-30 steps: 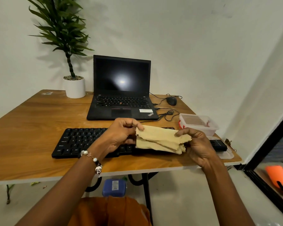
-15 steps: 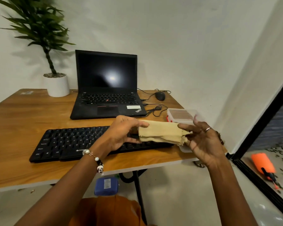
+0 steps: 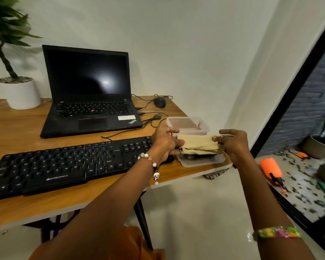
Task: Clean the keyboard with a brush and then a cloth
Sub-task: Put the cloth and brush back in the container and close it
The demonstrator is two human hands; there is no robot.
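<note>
Keyboard (image 3: 68, 164) sits along the near edge of the table (image 3: 17, 126), laptop (image 3: 88, 94) behind it, nothing touching the keys. Our left hand (image 3: 165, 143) pinches the left end of the folded cloth (image 3: 197, 145); our right hand (image 3: 233, 142) pinches the right end, remaining fingers loosely spread. Change over the last second: we've carried the cloth rightward off the keyboard, and it now hangs over the shallow tray (image 3: 201, 160) at the table's right edge, clear box (image 3: 188, 124) just behind. We read that as wiping finished and the cloth being put away. Brush not identifiable.
</note>
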